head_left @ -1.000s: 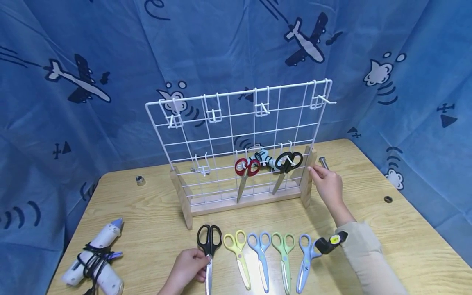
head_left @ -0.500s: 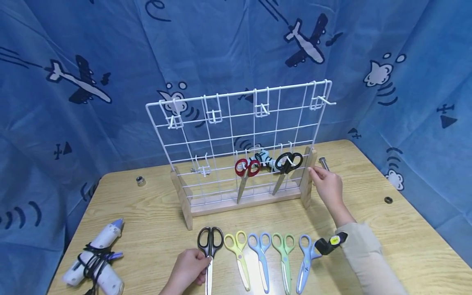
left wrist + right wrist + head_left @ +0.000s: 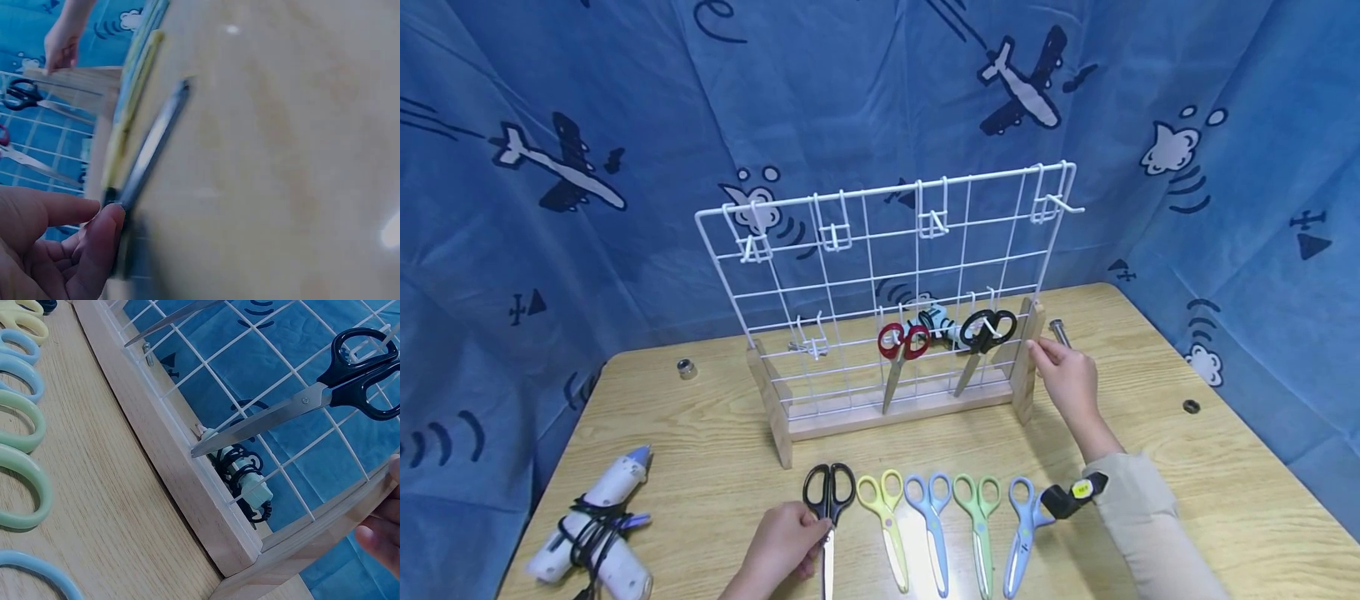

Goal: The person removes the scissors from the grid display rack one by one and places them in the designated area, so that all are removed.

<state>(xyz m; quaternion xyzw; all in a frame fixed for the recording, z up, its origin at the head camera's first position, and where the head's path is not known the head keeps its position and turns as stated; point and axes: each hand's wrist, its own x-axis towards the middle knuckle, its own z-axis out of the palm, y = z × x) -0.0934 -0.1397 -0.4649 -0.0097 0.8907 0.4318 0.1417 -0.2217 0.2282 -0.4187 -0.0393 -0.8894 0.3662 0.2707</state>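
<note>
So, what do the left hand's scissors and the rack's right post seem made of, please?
Scissors: blades probably polished steel, bright and silvery; black handles apparently plastic, slightly shiny. Right post: likely unfinished wood, pale and matte, with visible grain.

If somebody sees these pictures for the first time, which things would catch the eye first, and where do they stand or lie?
Probably the white wire grid rack in the centre, where red-handled metal scissors and black-handled metal scissors hang low on it. Next, perhaps, the four pastel yellow, blue and green scissors in a row before it; left of these, the person's left hand pinches a second black-handled pair.
</note>
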